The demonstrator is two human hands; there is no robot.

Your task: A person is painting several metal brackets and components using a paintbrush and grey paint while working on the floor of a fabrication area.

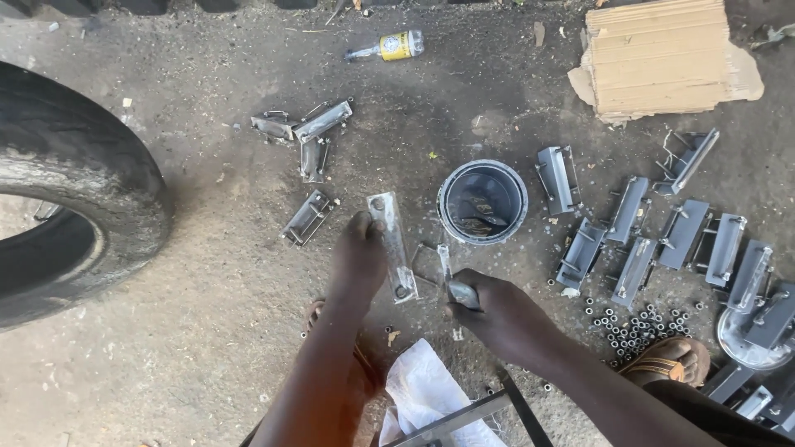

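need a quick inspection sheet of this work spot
surface: bare dusty concrete ground
job's things: flat grey metal plate with end holes; thin metal brush; round grey tin
clutter: painted grey metal brackets in rows; unpainted brackets; pile of small nuts; white rag; plastic bottle with a yellow label
hands: left hand steadies the plate; right hand grips the brush
cables: nothing seen
surroundings: black rubber tyre; folded cardboard; sandalled foot
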